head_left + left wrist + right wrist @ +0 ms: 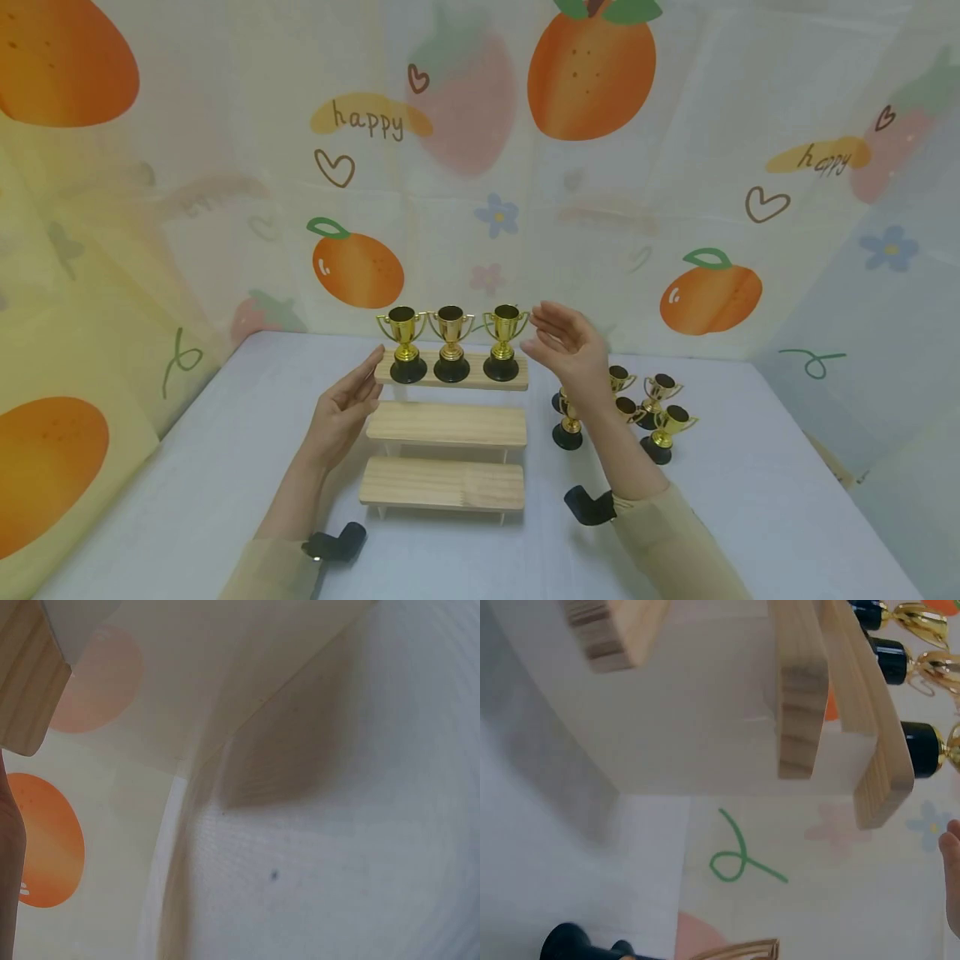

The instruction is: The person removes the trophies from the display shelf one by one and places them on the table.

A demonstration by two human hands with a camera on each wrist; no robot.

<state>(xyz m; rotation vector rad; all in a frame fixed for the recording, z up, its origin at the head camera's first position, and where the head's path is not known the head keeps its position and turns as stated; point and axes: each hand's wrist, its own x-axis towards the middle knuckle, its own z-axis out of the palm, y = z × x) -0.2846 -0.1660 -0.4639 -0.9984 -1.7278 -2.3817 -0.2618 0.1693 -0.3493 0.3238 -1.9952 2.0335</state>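
Three small gold trophy cups with black bases stand in a row on the top step (517, 384) of a three-step wooden display stand: a left cup (402, 329), a middle cup (452, 327) and a right cup (506, 327). My left hand (337, 417) rests against the left end of that step, fingers extended along its edge. The same wooden end (26, 682) shows in the left wrist view. Beside the right cup, my right hand (573, 358) is raised with relaxed fingers and holds nothing. Its fingertips (952, 877) appear at the right wrist view's edge.
The middle step (446, 425) and bottom step (427, 483) carry no cups. Several more trophy cups (663, 429) stand on the white-covered table (187, 467) to the right, partly behind my right forearm. A fruit-print curtain (480, 242) hangs behind.
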